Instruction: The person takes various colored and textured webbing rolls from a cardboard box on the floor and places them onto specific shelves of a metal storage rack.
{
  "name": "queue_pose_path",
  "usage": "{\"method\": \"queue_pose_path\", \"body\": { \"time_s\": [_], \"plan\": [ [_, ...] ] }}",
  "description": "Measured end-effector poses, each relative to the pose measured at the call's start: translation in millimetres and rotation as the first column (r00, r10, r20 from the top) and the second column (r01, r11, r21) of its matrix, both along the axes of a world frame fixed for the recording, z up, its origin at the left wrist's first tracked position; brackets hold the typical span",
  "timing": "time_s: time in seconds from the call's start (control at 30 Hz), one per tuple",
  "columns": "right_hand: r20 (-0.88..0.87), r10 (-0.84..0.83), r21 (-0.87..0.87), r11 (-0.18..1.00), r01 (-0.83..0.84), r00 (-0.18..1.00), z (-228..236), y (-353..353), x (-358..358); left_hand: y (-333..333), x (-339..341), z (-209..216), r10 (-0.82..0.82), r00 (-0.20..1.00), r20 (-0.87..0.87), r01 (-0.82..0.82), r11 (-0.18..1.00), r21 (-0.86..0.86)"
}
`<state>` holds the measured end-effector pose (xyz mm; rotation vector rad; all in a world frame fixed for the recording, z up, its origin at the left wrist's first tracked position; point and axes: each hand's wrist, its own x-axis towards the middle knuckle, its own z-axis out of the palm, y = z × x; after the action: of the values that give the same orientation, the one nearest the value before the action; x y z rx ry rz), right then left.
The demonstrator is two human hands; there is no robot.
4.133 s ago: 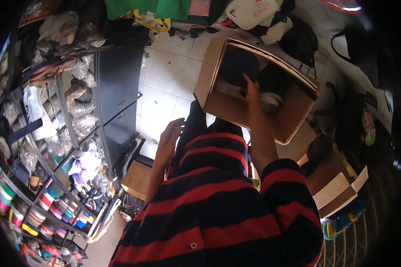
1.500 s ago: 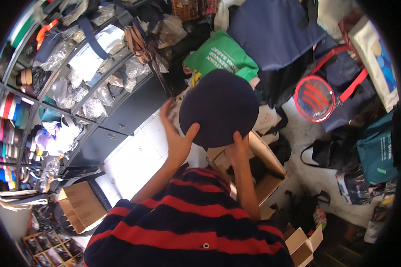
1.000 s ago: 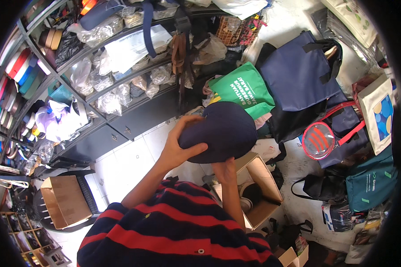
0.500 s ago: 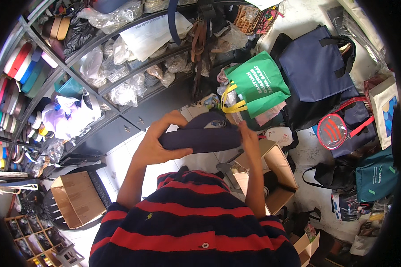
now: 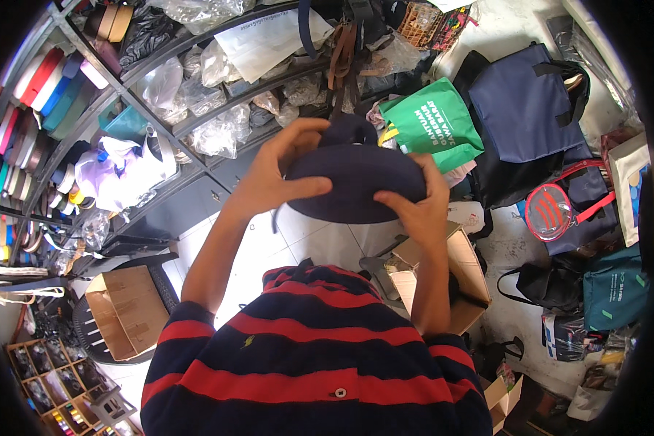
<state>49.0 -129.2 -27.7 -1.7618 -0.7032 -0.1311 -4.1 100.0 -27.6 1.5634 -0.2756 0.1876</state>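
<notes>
Between my two hands is a dark navy fabric piece (image 5: 356, 182), broad and rounded below with a smaller raised loop at its top. Whether it is a cap or a small bag, I cannot tell. My left hand (image 5: 287, 171) grips its left end, thumb across the front and fingers behind. At the right end, my right hand (image 5: 418, 200) pinches it with the thumb on the front face. A thin dark strap hangs below my left hand. The piece is held up in the air, in front of my striped shirt.
Shelves (image 5: 189, 131) with plastic-wrapped goods and rolls of coloured tape (image 5: 47, 87) stand at the left. A green bag (image 5: 436, 123) and a navy bag (image 5: 523, 102) lie to the right. Open cardboard boxes (image 5: 127, 312) (image 5: 472, 272) flank me on the floor.
Both hands have raised the navy piece away from me and turned it, so its broad rounded face shows. My right thumb now lies on the front of it.
</notes>
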Motion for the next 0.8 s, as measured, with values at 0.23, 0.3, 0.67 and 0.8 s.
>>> {"method": "queue_pose_path", "body": {
  "time_s": [0.23,0.3,0.67,0.8],
  "plan": [
    [0.167,0.036,-0.036,0.999,-0.031,0.985,26.6,-4.3,17.4,28.9,-7.6,-31.5,0.312,0.914,-0.261,-0.249,0.936,0.248],
    [0.151,0.039,-0.007,0.999,-0.038,0.988,30.2,-0.2,18.7,27.5,-11.7,-28.8,0.355,0.907,-0.229,-0.283,0.913,0.295],
    [-0.25,0.14,0.675,0.735,0.068,0.958,-20.7,46.8,21.8,-4.2,4.2,-6.3,0.512,0.821,0.255,-0.522,0.852,-0.032],
    [-0.128,0.22,0.403,0.903,-0.152,0.967,-9.3,29.4,43.7,6.6,11.3,16.4,0.429,0.825,0.368,-0.505,0.851,0.14]
  ]
}}
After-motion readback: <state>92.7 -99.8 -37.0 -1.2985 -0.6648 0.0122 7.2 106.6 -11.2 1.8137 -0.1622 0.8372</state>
